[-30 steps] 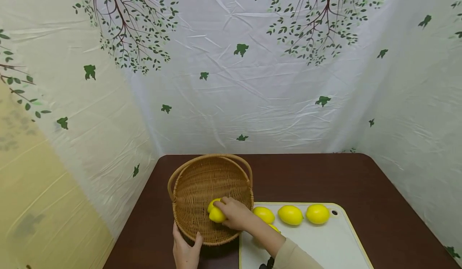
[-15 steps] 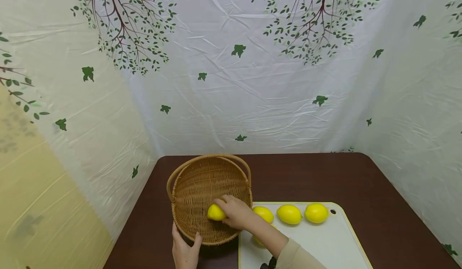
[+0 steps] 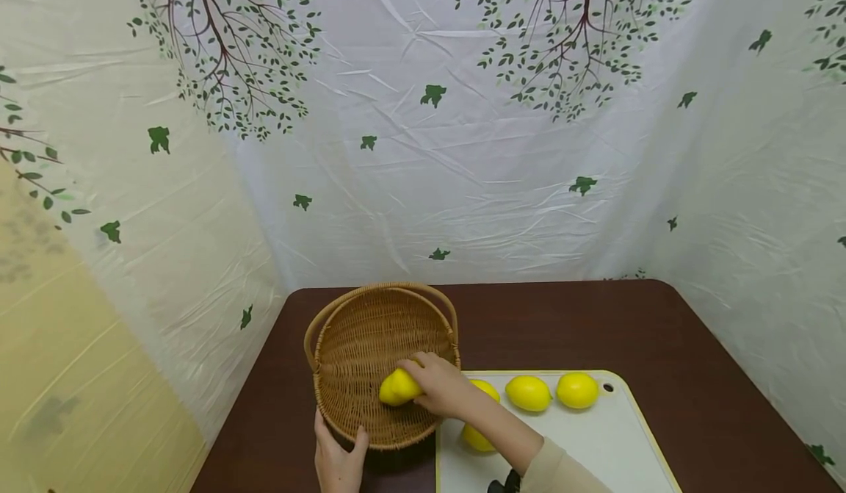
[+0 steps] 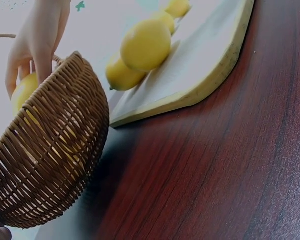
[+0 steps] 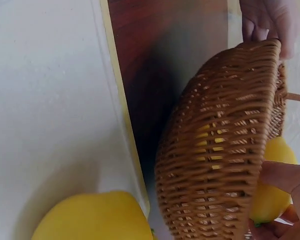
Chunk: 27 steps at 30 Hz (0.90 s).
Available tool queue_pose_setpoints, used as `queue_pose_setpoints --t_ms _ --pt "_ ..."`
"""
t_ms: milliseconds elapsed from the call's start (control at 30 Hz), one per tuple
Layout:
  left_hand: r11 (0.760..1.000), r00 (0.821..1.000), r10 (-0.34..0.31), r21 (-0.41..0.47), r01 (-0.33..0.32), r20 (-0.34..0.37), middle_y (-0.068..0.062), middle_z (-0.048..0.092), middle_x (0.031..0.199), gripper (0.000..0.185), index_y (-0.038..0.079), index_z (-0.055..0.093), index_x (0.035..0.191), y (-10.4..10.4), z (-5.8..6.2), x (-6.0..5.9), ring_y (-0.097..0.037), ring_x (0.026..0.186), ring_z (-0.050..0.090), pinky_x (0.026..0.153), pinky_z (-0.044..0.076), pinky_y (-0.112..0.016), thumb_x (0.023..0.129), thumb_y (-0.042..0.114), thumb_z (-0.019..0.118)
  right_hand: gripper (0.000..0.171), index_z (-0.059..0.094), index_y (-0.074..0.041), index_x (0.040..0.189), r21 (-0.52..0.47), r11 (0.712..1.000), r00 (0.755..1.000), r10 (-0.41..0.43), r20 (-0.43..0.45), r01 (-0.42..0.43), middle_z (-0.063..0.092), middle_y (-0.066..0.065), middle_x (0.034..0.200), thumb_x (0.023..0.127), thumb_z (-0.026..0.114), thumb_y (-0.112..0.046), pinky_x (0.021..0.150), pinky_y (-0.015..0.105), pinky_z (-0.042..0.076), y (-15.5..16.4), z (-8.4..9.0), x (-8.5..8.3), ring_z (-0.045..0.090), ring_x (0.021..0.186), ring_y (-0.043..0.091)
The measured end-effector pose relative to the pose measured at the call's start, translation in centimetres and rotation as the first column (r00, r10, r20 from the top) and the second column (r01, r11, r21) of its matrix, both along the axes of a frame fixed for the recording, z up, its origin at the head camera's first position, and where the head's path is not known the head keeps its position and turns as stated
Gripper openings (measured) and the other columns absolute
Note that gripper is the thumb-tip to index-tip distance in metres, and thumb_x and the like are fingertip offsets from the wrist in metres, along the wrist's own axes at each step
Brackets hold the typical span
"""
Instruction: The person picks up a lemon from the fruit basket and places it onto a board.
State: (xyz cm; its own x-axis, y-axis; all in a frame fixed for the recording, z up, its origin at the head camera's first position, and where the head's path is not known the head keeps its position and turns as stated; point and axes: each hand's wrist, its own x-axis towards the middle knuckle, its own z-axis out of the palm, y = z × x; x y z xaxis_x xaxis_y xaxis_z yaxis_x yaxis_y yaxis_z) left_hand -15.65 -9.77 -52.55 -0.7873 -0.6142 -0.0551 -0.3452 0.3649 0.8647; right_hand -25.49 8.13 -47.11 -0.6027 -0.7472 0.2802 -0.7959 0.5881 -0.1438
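A round wicker basket [image 3: 360,335] with a hoop handle stands on the dark wooden table [image 3: 562,324]. My left hand [image 3: 338,460] grips its near rim, thumb inside; the fingers [image 5: 270,20] show over the rim in the right wrist view. My right hand [image 3: 441,386] reaches over the basket's right side and holds a yellow lemon [image 3: 398,388] low inside it. That lemon [image 5: 267,197] also shows beside the basket wall [image 5: 220,150] with my fingertips [image 5: 285,176] on it. In the left wrist view the right hand [image 4: 37,40] hangs over the basket [image 4: 45,160].
A white cutting board [image 3: 595,441] lies right of the basket, bearing several lemons: two in a row [image 3: 529,394] [image 3: 577,390], one [image 3: 490,389] partly behind my wrist, one [image 3: 477,438] under my forearm. Printed plastic sheeting walls the table on three sides.
The right hand has drawn slightly right and turned the lemon inside the basket. Its forearm shifted, uncovering the lemon at the board's near left. The left hand stays on the rim.
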Motion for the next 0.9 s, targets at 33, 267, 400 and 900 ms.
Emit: queue_pose_setpoints --t_ms 33,267,400,900 --pt "1.000 1.000 -0.002 -0.004 0.002 -0.001 -0.027 0.032 0.133 0.087 0.003 0.009 0.141 0.0 0.0 0.0 -0.043 0.112 0.040 0.086 0.035 -0.055 0.075 0.022 0.063 0.064 0.046 -0.011 0.125 -0.008 1.000 1.000 -0.001 -0.002 0.001 0.052 0.006 0.112 0.069 0.075 -0.019 0.083 0.033 0.046 0.2 0.1 0.0 0.053 0.099 0.021" --pt "1.000 1.000 -0.012 0.007 0.012 0.005 -0.027 0.031 0.134 0.087 0.004 0.008 0.141 -0.3 0.0 -0.2 -0.043 0.113 0.039 0.087 0.035 -0.055 0.076 0.023 0.063 0.064 0.045 -0.013 0.127 -0.090 0.995 0.998 -0.034 0.060 0.039 0.051 0.005 0.118 0.071 0.074 -0.019 0.085 0.036 0.045 2.1 1.3 0.6 0.051 0.105 0.021" --pt "0.999 0.999 -0.017 0.039 0.015 0.046 -0.027 0.026 0.137 0.088 0.004 0.004 0.142 -0.7 0.1 -0.2 -0.044 0.115 0.035 0.087 0.033 -0.057 0.077 0.025 0.061 0.065 0.044 -0.016 0.128 -0.119 0.989 0.994 -0.076 0.076 0.085 0.051 0.004 0.118 0.070 0.074 -0.018 0.087 0.036 0.044 3.3 1.7 1.0 0.050 0.105 0.020" --pt "1.000 0.997 -0.008 0.025 0.006 0.078 -0.029 0.027 0.136 0.088 0.002 0.005 0.142 -0.7 0.3 -0.6 -0.046 0.113 0.037 0.085 0.034 -0.057 0.078 0.027 0.060 0.068 0.048 -0.012 0.125 -0.220 0.957 0.982 -0.188 0.026 0.189 0.052 0.005 0.115 0.064 0.078 -0.011 0.084 0.032 0.046 9.2 2.4 1.4 0.051 0.104 0.020"
